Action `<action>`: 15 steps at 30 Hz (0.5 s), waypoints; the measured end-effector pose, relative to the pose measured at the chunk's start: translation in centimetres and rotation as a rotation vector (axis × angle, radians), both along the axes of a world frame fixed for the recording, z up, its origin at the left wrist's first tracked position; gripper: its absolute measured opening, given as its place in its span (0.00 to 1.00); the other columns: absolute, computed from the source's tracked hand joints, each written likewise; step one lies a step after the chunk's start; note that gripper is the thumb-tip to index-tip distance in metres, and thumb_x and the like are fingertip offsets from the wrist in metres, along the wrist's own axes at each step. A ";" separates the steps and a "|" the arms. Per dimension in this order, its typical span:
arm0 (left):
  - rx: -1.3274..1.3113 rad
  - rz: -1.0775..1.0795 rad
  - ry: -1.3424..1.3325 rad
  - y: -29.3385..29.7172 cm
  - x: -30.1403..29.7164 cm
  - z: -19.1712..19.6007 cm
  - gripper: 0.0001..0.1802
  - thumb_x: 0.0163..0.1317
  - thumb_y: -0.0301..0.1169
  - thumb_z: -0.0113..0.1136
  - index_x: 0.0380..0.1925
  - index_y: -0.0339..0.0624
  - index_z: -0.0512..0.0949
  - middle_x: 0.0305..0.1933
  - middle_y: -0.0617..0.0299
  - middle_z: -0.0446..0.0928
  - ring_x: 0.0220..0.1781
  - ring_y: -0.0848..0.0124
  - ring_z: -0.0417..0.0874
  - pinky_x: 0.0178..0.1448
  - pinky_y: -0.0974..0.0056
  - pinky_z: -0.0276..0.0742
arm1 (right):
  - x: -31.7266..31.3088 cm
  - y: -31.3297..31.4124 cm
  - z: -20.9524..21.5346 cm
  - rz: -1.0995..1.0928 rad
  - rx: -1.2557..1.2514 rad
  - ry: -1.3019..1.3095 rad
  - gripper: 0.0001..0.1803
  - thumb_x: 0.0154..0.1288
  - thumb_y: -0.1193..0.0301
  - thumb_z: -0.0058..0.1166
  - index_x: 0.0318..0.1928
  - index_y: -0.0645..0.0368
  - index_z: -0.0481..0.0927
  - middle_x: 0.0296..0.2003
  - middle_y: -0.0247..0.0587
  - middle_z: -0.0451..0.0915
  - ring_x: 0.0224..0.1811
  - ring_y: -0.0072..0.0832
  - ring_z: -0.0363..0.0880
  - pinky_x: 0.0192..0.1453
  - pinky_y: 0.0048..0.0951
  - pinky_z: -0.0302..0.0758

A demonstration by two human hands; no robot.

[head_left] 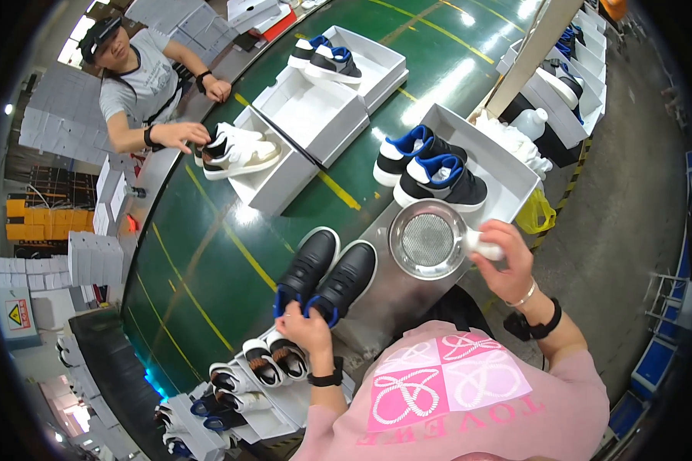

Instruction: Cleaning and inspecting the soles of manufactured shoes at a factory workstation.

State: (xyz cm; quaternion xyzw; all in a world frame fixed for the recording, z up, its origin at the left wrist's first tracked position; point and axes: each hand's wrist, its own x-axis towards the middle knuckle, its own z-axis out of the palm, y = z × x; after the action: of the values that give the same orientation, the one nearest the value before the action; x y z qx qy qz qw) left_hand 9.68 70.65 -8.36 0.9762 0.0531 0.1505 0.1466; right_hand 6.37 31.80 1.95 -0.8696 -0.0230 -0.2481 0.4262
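Note:
My left hand (306, 329) is closed at the heels of a pair of black sneakers (327, 273) with blue linings and pale soles. Their toes point away from me over the green surface. My right hand (507, 261) grips the white handle of a round metal strainer (428, 240), whose mesh disc faces up. Just beyond the strainer, black-and-white sneakers (440, 183) with blue linings rest on an open white shoebox (507, 165). White paper shows inside those shoes.
Green yellow-lined conveyor belt (207, 253) carries open white boxes (307, 111). Across it, another person (142, 92) reaches to white sneakers (242, 152). More boxed shoes (273, 361) stand near my left arm. A metal post (530, 61) rises at right, beside white cloth and a yellow bag (537, 213).

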 end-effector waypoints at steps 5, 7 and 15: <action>0.031 -0.093 0.552 -0.3 -7.7 -3.6 0.20 0.47 0.32 0.73 0.40 0.33 0.81 0.40 0.47 0.82 0.48 0.51 0.81 0.62 0.52 0.65 | 3.3 3.1 0.2 0.147 -0.168 0.086 0.24 0.53 0.78 0.69 0.52 0.57 0.79 0.46 0.47 0.81 0.48 0.45 0.82 0.50 0.38 0.80; 0.067 -0.222 0.459 -1.0 -8.2 -3.2 0.18 0.46 0.34 0.73 0.32 0.32 0.81 0.37 0.46 0.82 0.48 0.51 0.82 0.59 0.51 0.69 | 4.0 3.5 -0.5 0.154 -0.198 0.104 0.25 0.52 0.77 0.69 0.52 0.57 0.79 0.46 0.46 0.81 0.48 0.45 0.82 0.50 0.38 0.80; 0.108 -0.126 0.407 -0.5 -7.1 -6.3 0.13 0.43 0.33 0.72 0.21 0.34 0.82 0.29 0.47 0.82 0.32 0.48 0.84 0.44 0.50 0.78 | 4.6 3.8 -3.7 0.171 -0.255 0.202 0.23 0.52 0.76 0.69 0.50 0.58 0.78 0.44 0.46 0.82 0.47 0.47 0.82 0.51 0.39 0.79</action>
State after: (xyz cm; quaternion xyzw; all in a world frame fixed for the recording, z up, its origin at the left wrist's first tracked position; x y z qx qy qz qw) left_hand 2.53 70.19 -14.68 0.9943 0.0123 -0.0566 0.0896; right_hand 11.01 35.62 -1.72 -0.9320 -0.0853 -0.1174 0.3322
